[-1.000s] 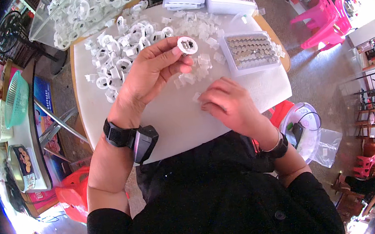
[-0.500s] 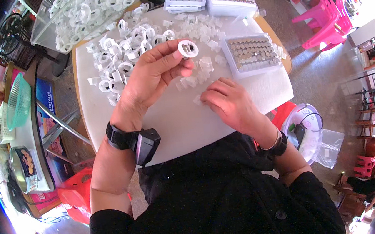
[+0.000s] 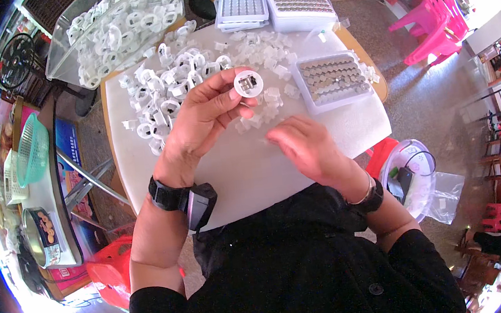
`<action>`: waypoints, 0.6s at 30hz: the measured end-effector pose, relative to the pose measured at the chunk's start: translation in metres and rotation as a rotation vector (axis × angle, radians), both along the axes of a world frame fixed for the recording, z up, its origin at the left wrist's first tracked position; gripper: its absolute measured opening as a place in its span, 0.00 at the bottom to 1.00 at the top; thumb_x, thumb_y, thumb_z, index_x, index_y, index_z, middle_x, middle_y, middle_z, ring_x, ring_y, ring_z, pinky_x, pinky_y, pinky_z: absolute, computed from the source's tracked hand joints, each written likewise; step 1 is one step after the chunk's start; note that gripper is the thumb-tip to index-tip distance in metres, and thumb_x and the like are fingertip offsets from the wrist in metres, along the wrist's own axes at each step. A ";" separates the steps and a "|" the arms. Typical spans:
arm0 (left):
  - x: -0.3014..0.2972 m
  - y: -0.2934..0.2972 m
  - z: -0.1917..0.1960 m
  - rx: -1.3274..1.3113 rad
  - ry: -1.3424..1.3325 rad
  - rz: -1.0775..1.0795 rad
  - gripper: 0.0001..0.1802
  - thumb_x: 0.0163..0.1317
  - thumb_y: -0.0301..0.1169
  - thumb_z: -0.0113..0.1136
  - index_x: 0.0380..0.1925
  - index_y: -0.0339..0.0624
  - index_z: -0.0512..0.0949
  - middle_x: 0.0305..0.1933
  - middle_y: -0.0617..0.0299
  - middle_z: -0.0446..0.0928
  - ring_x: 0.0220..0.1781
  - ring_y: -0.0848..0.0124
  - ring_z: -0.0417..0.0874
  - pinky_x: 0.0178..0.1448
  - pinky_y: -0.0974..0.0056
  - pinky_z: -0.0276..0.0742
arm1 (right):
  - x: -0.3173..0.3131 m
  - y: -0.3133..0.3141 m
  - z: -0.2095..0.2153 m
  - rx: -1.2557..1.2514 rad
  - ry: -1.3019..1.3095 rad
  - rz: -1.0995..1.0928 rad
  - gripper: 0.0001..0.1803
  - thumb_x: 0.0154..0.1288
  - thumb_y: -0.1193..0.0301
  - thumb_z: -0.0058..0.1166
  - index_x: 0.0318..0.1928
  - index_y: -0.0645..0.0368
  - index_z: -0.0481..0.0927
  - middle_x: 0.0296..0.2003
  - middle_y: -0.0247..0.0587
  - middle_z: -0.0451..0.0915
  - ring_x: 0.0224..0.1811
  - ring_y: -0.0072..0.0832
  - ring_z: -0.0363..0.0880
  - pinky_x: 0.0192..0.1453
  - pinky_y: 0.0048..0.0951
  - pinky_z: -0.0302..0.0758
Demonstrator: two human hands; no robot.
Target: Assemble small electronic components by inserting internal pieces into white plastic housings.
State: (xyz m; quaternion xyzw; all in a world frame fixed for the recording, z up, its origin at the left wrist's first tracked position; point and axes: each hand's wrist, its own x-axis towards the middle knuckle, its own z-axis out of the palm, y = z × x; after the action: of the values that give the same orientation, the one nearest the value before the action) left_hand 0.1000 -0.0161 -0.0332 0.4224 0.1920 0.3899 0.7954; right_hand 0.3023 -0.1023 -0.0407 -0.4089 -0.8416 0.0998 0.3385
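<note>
My left hand (image 3: 206, 112) pinches a round white plastic holder (image 3: 257, 89) above the table, its face turned up toward me. Silvery button cells (image 3: 247, 83) and a dark part show in its middle. Lower and to the right, my right hand (image 3: 310, 151) is closed, thumb against fingers. A small clear plastic piece seems to be at its fingertips, blurred. Beyond my left hand lies a heap of similar white holders (image 3: 160, 80). Small clear plastic caps (image 3: 260, 48) are scattered behind both hands. A tray of button cells (image 3: 331, 77) stands beyond my right hand.
A clear bin (image 3: 58, 73) full of white holders stands at the far left. Stacked trays (image 3: 241, 8) and another filled tray (image 3: 302, 10) sit at the table's back edge. A red stool (image 3: 109, 266) is at left, a basin (image 3: 418, 181) at right, pink chairs (image 3: 431, 15) beyond.
My left hand has come slightly nearer with the holder, whose face now tilts more toward me. My right hand has shifted a little nearer. The whole view has turned slightly.
</note>
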 end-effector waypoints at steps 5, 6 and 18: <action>0.002 -0.003 -0.003 0.054 0.037 -0.013 0.20 0.64 0.26 0.55 0.56 0.37 0.71 0.48 0.60 0.77 0.45 0.71 0.80 0.46 0.69 0.79 | 0.004 0.000 0.030 -0.101 0.380 -0.113 0.10 0.56 0.84 0.54 0.39 0.60 0.77 0.30 0.42 0.79 0.32 0.37 0.80 0.33 0.31 0.75; 0.002 -0.003 -0.004 0.069 0.040 -0.038 0.19 0.64 0.26 0.56 0.56 0.37 0.72 0.49 0.60 0.77 0.47 0.71 0.80 0.48 0.68 0.78 | 0.003 0.004 0.033 -0.048 0.414 -0.116 0.11 0.56 0.84 0.54 0.40 0.60 0.77 0.30 0.43 0.79 0.32 0.37 0.80 0.33 0.30 0.75; 0.010 -0.008 0.003 0.114 0.141 -0.049 0.17 0.64 0.27 0.57 0.53 0.37 0.74 0.47 0.62 0.77 0.45 0.74 0.78 0.48 0.69 0.77 | -0.006 0.020 0.032 0.208 0.245 -0.141 0.13 0.52 0.82 0.57 0.40 0.59 0.76 0.33 0.41 0.76 0.33 0.40 0.75 0.36 0.37 0.72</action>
State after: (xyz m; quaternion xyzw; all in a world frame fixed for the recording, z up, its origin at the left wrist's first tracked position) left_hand 0.1099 -0.0243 -0.0299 0.4979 0.2148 0.3498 0.7639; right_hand 0.2962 -0.0820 -0.0090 -0.4145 -0.7692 0.0373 0.4850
